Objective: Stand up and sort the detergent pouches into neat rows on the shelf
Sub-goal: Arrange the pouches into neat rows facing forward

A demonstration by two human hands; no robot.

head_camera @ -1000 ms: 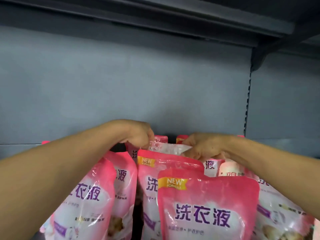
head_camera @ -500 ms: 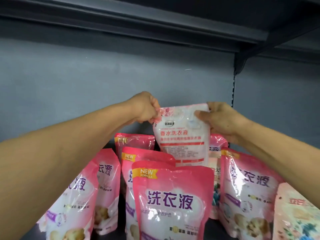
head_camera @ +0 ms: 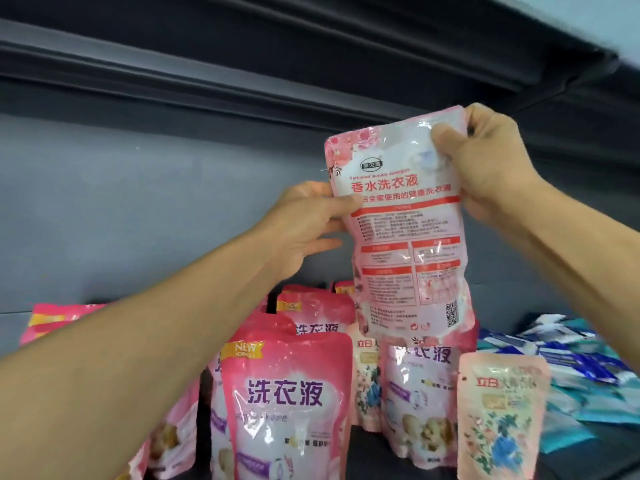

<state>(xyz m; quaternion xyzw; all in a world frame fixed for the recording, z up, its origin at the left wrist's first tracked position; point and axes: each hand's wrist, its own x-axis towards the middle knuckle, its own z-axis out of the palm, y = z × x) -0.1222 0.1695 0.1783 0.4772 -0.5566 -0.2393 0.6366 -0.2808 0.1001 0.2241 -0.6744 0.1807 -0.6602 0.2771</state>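
A pale pink detergent pouch (head_camera: pixel 405 230), back panel with red text and a QR code facing the camera, is held up in the air above the shelf stock, roughly upright with a slight tilt. The right hand (head_camera: pixel 491 168) grips its top right corner, thumb across the front. The left hand (head_camera: pixel 304 230) pinches its left edge, thumb in front. Below it, pink pouches (head_camera: pixel 287 403) marked "NEW" stand upright in rows on the dark shelf (head_camera: pixel 363 441). Just right of them stands a floral pouch (head_camera: pixel 502 417). Farther right, blue and white packs (head_camera: pixel 581 358) lie flat in a loose heap
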